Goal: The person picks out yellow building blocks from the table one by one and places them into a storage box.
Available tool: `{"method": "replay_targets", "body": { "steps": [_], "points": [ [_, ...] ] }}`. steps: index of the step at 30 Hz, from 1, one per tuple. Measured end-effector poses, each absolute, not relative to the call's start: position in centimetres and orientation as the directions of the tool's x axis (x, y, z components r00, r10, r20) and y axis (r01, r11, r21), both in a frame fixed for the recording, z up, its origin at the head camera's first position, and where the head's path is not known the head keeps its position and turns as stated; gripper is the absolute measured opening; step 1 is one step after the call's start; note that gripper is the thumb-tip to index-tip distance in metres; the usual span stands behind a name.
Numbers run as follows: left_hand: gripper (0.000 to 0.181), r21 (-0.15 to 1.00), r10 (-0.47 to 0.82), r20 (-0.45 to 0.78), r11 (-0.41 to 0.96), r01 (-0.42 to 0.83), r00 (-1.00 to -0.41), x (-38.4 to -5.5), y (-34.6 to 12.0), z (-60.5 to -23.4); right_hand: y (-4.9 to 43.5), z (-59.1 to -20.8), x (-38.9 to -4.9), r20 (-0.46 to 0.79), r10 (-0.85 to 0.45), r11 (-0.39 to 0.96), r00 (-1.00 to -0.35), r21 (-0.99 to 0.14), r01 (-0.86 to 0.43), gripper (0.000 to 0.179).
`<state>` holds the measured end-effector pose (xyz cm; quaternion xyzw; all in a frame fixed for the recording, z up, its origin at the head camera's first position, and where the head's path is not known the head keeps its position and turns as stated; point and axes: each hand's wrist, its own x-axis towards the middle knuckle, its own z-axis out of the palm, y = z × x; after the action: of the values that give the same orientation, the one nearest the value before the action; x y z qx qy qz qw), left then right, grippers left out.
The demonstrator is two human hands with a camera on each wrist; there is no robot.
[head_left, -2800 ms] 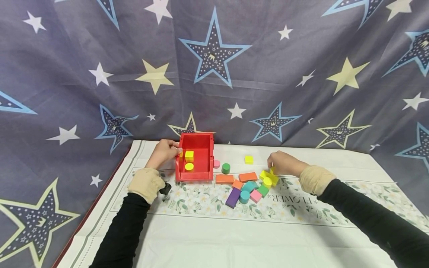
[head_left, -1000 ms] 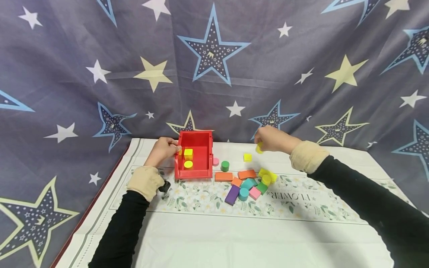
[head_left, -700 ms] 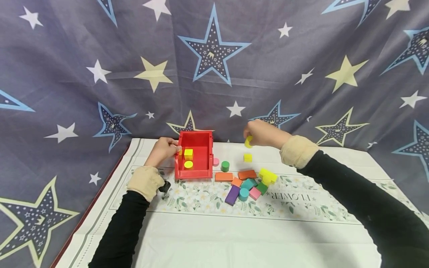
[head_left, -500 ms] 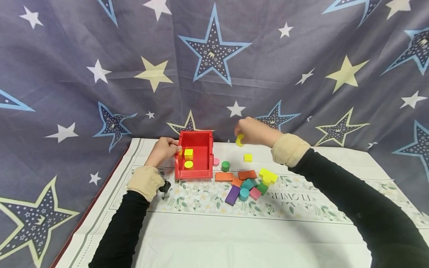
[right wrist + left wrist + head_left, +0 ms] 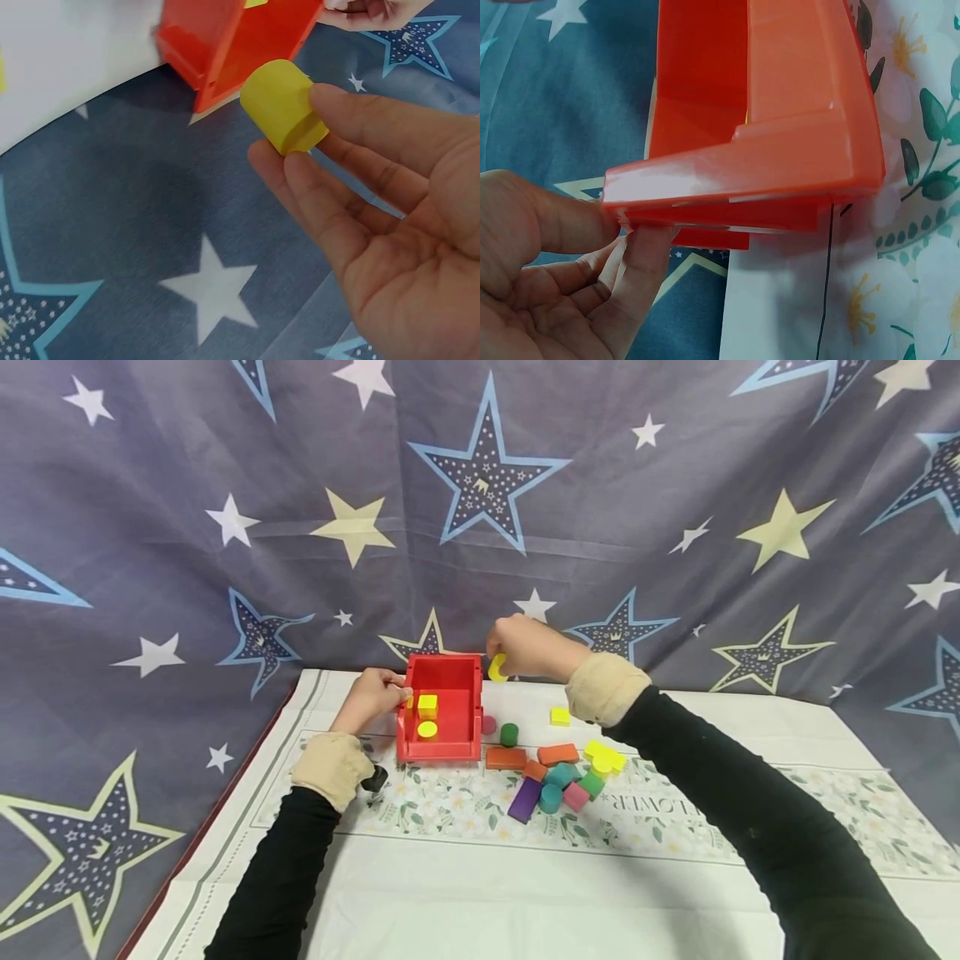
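Note:
A red plastic bin (image 5: 439,752) stands at the back of the table, with a yellow cube (image 5: 427,707) and other yellow pieces inside. My left hand (image 5: 371,700) pinches the bin's left rim between thumb and fingers, as the left wrist view (image 5: 570,262) shows up close. My right hand (image 5: 534,647) is raised just right of the bin's far corner. Between its thumb and fingertips it pinches a yellow cylinder block (image 5: 281,105), held apart from the bin. Part of the bin's inside is hidden by its walls.
Right of the bin lie loose blocks: an orange block (image 5: 506,758), a green cylinder (image 5: 509,735), a purple block (image 5: 524,800), a teal cylinder (image 5: 551,798), a yellow block (image 5: 560,717) and a yellow cluster (image 5: 604,758). A star-patterned cloth (image 5: 480,577) hangs directly behind.
My right hand has lifted the yellow cylinder from beside the yellow cluster and carried it left, towards the bin. The left hand has stayed on the bin's rim.

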<state>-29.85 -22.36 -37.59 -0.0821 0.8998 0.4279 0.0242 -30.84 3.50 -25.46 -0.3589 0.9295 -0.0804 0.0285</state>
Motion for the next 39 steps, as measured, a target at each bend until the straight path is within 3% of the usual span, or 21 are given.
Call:
{"method": "replay_targets", "body": {
  "steps": [23, 27, 29, 34, 39],
  "points": [
    [0.030, 0.753, -0.115, -0.073, 0.645, -0.130, -0.991, -30.0, -22.6, -38.2, -1.6, -26.1, -31.3, -0.007, -0.667, 0.738, -0.745, -0.145, -0.659, 0.011],
    [0.029, 0.751, -0.117, -0.072, 0.647, -0.131, -0.990, -30.0, -22.6, -38.2, -2.5, -26.8, -31.4, -0.013, -0.680, 0.728, -0.733, -0.137, -0.672, 0.031],
    [0.029, 0.751, -0.118, -0.070, 0.648, -0.130, -0.991, -29.9, -22.6, -38.2, -2.9, -27.0, -31.4, -0.019, -0.678, 0.730, -0.735, -0.132, -0.670, 0.032],
    [0.029, 0.749, -0.112, -0.063, 0.652, -0.121, -0.992, -29.9, -22.6, -38.0, -3.9, -27.3, -31.2, -0.037, -0.661, 0.747, -0.749, -0.128, -0.653, 0.012],
    [0.027, 0.745, -0.102, -0.042, 0.660, -0.099, -0.994, -29.7, -22.6, -37.5, -4.8, -27.4, -31.3, -0.035, -0.660, 0.749, -0.750, -0.103, -0.655, 0.018]
  ]
}}
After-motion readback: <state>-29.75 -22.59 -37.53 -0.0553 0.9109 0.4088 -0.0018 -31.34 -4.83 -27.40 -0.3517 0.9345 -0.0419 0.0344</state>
